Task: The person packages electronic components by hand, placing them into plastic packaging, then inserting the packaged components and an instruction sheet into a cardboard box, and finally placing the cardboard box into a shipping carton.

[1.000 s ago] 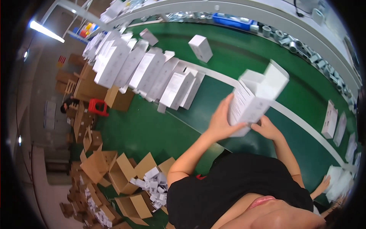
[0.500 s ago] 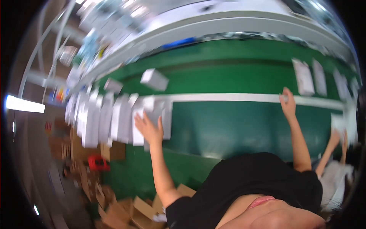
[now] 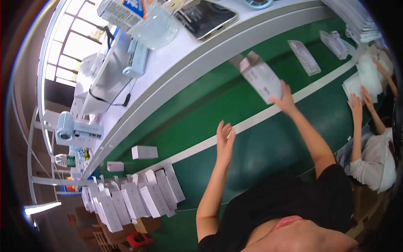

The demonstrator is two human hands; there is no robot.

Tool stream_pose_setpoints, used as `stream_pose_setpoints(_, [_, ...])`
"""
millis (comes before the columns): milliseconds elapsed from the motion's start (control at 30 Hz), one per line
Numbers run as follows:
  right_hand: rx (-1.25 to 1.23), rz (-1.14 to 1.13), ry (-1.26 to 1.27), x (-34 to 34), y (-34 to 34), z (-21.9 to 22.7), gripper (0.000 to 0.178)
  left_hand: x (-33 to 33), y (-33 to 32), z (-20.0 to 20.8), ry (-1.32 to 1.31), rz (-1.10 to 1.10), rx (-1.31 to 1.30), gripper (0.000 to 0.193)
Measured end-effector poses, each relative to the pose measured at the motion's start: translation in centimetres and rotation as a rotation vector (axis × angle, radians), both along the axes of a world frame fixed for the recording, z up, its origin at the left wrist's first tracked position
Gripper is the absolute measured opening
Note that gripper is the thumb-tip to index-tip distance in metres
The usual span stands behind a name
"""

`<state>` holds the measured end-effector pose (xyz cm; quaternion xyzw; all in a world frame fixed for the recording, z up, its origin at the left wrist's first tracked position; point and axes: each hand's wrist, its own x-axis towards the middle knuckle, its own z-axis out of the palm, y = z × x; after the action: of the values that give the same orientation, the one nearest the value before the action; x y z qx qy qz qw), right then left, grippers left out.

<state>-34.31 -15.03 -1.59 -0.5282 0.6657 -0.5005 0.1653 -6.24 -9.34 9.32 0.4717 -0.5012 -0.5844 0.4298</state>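
Observation:
My right hand point(image 3: 286, 101) grips the near end of a white carton point(image 3: 262, 80), thumb on one side and fingers on the other. The carton is tilted over the far green lane, and its far end, pinkish and slightly blurred, looks unclosed. Beside the white divider strip point(image 3: 256, 119), my left hand point(image 3: 225, 140) is raised with its fingers apart and nothing in it. On the left stands a row of upright white cartons point(image 3: 153, 200), several with flaps up, well away from my left hand. Further along the far lane lies a clear plastic-wrapped piece point(image 3: 304, 58).
A white shelf edge point(image 3: 176, 63) runs along the back, carrying a phone point(image 3: 205, 19), a clear bottle point(image 3: 153, 27) and pale blue devices point(image 3: 66, 126). Two small cartons point(image 3: 145, 152) lie on the far lane. To the right, a co-worker's hands point(image 3: 356, 107) touch white packaging.
My right hand has taken hold of a white carton and moved over the far lane. My left hand has left the carton row and moved right. The whole view has turned.

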Motion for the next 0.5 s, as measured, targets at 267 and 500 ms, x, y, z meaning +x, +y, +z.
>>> stream_pose_setpoints(267, [-0.191, 0.333, 0.186, 11.8, 11.8, 5.2, 0.064, -1.4, -2.7, 0.6, 0.215, 0.256, -0.032, 0.062])
stream_pose_setpoints(500, [-0.080, 0.820, -0.976, 13.6, 12.1, 15.9, 0.023, 2.8, 0.1, 1.5, -0.881, 0.043, -0.682, 0.063])
